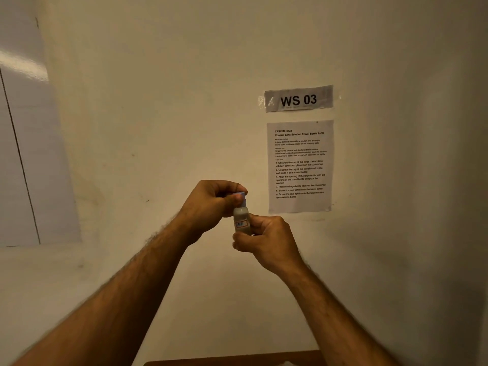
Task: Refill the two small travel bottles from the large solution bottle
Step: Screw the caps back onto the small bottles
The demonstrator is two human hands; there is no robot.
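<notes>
- My left hand (211, 199) pinches the blue cap (240, 194) atop the travel bottle (240, 220).
- My right hand (264, 241) grips the bottle body, held left of the instruction sheet (299, 166).
- Risk: a squeezed body spills solution when the cap loosens.
- Risk: loose cap drops.

Small travel bottle (241, 220), pale translucent body with a red-bordered label, standing upright in mid-air before the wall. Lavender cap (240, 194) sitting on its neck, being pinched by the left hand (214, 199). Lower body being gripped by the right hand (264, 239).
</notes>
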